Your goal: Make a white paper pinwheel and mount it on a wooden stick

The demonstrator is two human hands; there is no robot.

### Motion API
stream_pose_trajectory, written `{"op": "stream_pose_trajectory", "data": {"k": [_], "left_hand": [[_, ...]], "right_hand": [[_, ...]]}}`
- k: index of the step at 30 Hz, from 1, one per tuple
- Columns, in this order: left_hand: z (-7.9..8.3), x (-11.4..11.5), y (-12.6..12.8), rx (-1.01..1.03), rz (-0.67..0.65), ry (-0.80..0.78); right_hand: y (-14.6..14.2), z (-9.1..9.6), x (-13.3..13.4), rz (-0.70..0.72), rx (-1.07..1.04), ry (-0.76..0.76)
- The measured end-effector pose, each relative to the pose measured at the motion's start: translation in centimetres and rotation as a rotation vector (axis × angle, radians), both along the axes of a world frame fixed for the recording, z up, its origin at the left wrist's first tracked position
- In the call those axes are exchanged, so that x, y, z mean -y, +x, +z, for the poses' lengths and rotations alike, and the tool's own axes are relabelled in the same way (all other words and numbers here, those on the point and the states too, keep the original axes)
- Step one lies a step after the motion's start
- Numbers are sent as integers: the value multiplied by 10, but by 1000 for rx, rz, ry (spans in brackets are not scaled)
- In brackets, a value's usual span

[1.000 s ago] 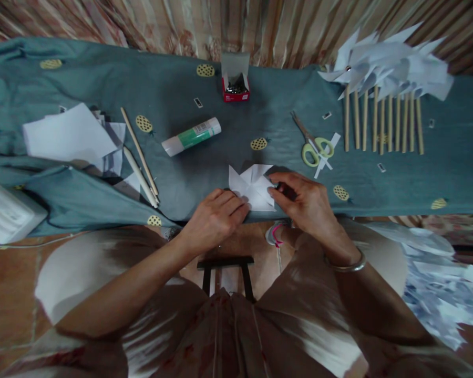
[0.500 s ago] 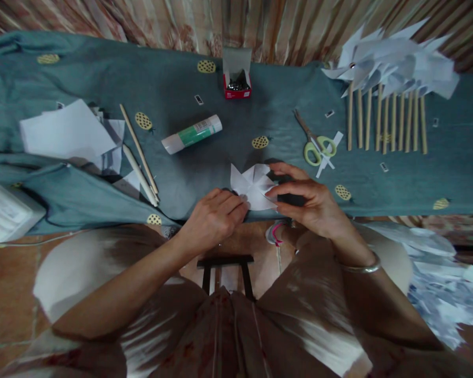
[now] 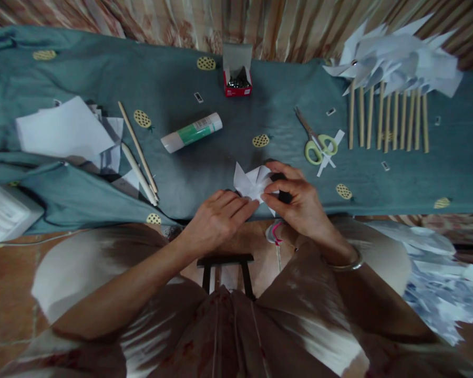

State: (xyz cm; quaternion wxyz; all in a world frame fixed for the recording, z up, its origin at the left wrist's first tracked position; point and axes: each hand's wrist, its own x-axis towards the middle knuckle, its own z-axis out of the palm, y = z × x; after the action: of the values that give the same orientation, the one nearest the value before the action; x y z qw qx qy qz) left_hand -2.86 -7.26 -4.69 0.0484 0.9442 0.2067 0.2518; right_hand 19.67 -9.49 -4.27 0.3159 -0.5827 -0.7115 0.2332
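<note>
Both hands work on a white paper pinwheel (image 3: 253,181) at the near edge of the table. My left hand (image 3: 220,216) grips its lower left side, with the index finger reaching toward the centre. My right hand (image 3: 299,202) pinches the paper from the right, thumb and index finger close to the middle, another finger along its upper edge. Two pointed blades stand up at the top and left; the hands cover part of the rest. Beyond the pinwheel lies a glue stick (image 3: 192,133) with a green label. Green-handled scissors (image 3: 314,142) rest to the right over paper strips (image 3: 333,152).
An open red box (image 3: 237,90) of shiny small pieces stands at the back. Finished pinwheels (image 3: 402,63) on sticks lie at the back right. White paper sheets (image 3: 65,128) and several sticks (image 3: 137,147) are at the left. Below the table's right side is a paper pile (image 3: 443,283).
My right hand has moved left, its thumb and index finger now nearer the pinwheel's centre. My left index finger has stretched further right over the paper.
</note>
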Motion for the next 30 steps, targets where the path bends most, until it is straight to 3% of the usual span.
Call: {"op": "stream_pose_trajectory", "data": {"k": [10,30], "left_hand": [[-2,1,4,6,-29,-29],[-2,1,4,19,-28,-121]], "right_hand": [[-6,-4,2,-8,114,102],[-6,-5,4,-4,170,163]]}}
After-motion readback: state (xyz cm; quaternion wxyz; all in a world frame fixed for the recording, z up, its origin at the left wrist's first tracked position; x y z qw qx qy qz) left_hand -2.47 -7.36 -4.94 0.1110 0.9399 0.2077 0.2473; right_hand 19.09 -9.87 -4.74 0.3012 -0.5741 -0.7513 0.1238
